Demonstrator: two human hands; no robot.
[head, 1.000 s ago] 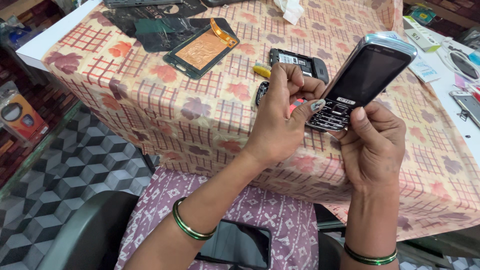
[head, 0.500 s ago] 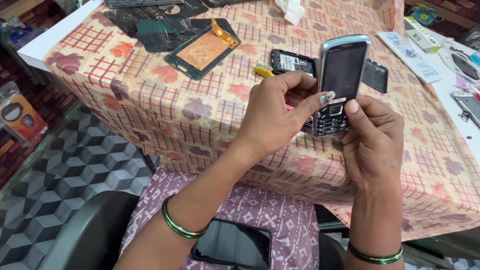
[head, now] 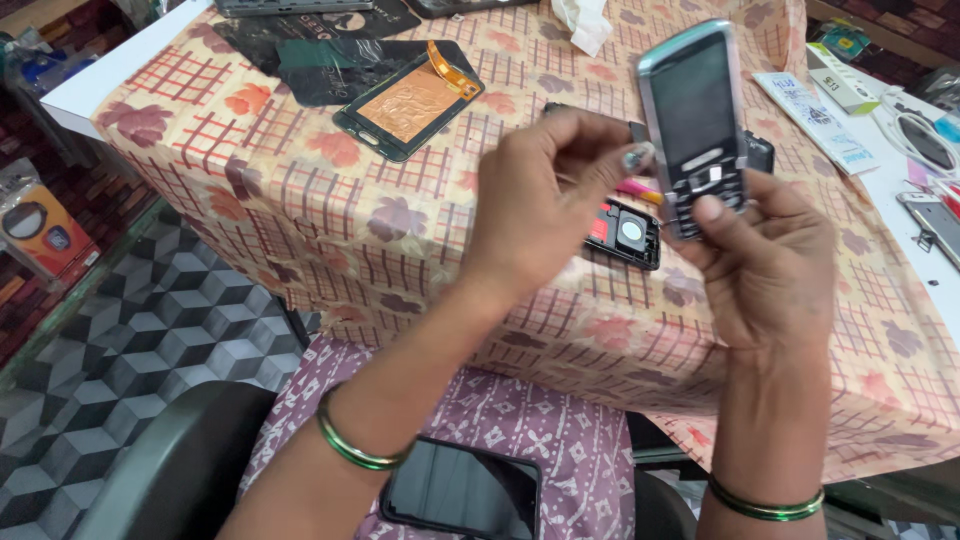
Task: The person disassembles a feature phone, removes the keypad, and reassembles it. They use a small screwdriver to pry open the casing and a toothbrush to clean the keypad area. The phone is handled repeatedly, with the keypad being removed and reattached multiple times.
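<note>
Head view: keypad phone (head: pixel 700 125) upright.

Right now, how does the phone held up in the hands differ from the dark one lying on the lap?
The keypad phone is upright in the right hand, the left hand touching its edge; the touchscreen phone lies flat on the lap, untouched. The keypad phone has buttons beneath a small screen and a silvery rim; the touchscreen phone is all black glass. Both screens are dark.

Glossy plastic keypad phone (head: pixel 700 120) with a silvery metallic-looking rim, in my right hand (head: pixel 765 265); beneath it, a smooth printed tablecloth (head: pixel 300 190) and a matt black plastic phone back (head: pixel 625 232). Shiny green bangle (head: pixel 350 447) on my wrist.
</note>
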